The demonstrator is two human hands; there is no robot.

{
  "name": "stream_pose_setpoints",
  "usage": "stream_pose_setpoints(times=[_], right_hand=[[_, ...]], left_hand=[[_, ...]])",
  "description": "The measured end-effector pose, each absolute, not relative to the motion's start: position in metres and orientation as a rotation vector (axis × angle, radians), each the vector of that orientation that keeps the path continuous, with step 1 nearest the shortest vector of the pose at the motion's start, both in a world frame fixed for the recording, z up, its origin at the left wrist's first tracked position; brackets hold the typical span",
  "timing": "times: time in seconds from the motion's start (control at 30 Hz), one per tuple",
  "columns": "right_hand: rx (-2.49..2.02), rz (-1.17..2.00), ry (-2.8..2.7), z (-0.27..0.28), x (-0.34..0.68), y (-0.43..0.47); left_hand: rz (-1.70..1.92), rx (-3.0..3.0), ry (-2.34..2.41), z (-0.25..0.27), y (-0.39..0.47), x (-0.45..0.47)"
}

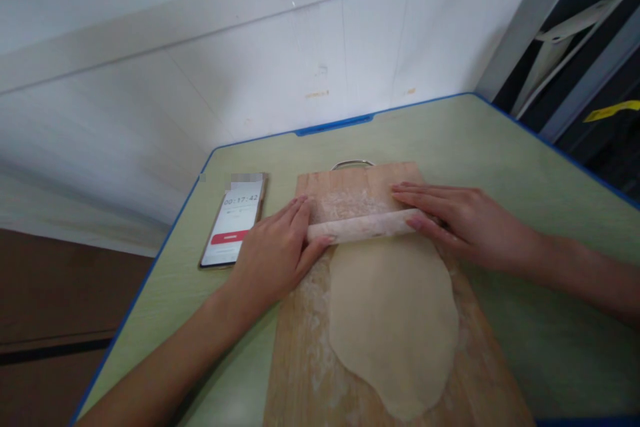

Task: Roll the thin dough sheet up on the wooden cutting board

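Note:
A floured rolling pin (367, 225) lies crosswise over the far end of a flat, pale sheet of dough (395, 320). My left hand (280, 240) grips the pin's left end, thumb on the near side and fingers beyond it. At the right end, my right hand (455, 217) holds the pin the same way, its fingers stretched over the far side. Under the dough is a wooden cutting board (295, 373), dusted with flour, with a metal handle at its far edge. Part of the dough's far edge is hidden by the pin.
Left of the board lies a phone (233, 220) showing a running timer, close to my left hand. The light green table (480, 147) has a blue edge and meets a white wall (280, 47). Dark metal-framed equipment (565, 60) stands at the right.

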State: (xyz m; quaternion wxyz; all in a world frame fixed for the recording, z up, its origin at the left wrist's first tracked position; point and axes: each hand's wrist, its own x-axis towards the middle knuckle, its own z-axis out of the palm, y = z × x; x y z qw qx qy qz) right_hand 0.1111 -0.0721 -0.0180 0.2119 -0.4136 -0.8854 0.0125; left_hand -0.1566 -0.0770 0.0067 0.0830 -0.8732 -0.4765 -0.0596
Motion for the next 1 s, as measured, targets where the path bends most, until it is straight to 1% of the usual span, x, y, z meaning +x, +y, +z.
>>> stream_pose_setpoints(times=[0.2, 0.47, 0.8, 1.0], right_hand=[[-1.125, -0.046, -2.465, -0.019, 0.109, -0.085], [-1.126, 0.109, -2.459, -0.018, 0.113, -0.06], [-1.135, -0.005, -2.469, -0.018, 0.111, -0.078], [-1.141, 0.061, -2.461, -0.019, 0.112, -0.07]], left_hand=[[-0.13, -2.578, -1.447, 0.007, -0.091, -0.153], [-0.169, -2.579, -1.427, 0.004, -0.069, -0.16], [-0.161, -2.564, -1.453, 0.005, -0.087, -0.156], [-0.194, -2.611, -1.411, 0.004, -0.078, -0.158]])
